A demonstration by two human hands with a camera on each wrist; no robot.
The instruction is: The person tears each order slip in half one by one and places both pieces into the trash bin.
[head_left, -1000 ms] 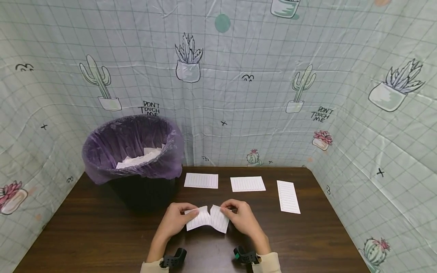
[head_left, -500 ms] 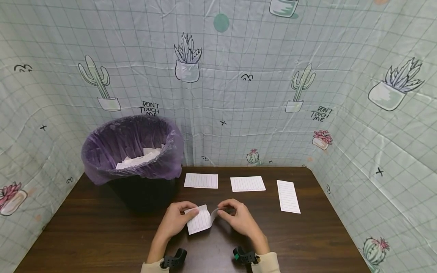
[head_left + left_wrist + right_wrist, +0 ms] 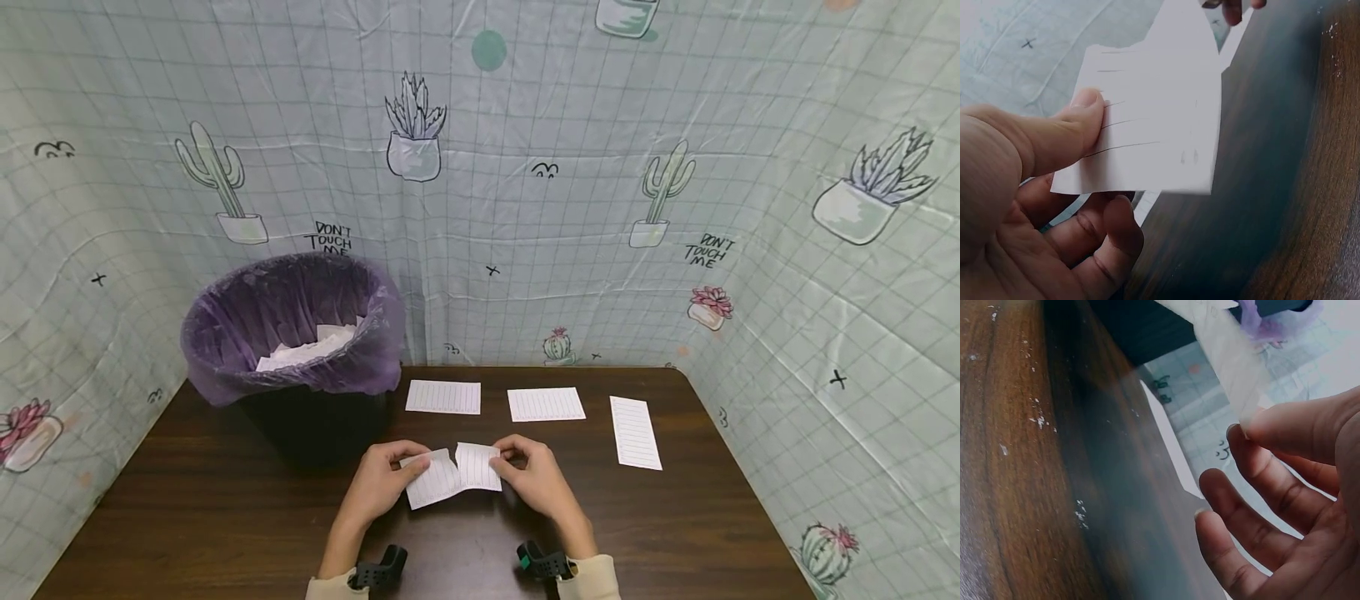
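A lined white paper slip [image 3: 435, 481], torn partway down from its far edge, is stretched between both hands above the table. My left hand [image 3: 379, 483] pinches its left half, thumb on top, as the left wrist view shows with the paper [image 3: 1154, 119] filling the middle. On the other side my right hand [image 3: 534, 477] pinches the right half between thumb and forefinger. In the right wrist view that half [image 3: 1229, 362] appears nearly edge-on, and the other fingers are loosely bent below. Near the lower edge the two halves still join.
Behind the hands lie three more lined slips: one at left [image 3: 443, 397], one in the middle [image 3: 545, 404], one at right [image 3: 636, 432]. A black bin with a purple liner [image 3: 225, 333], holding paper pieces [image 3: 307, 350], stands at the back left of the dark wooden table [image 3: 225, 517].
The right half of the slip first folded back out of sight behind the left half, then swung flat again. Both hands stay in nearly the same place, and the tear remains partial.
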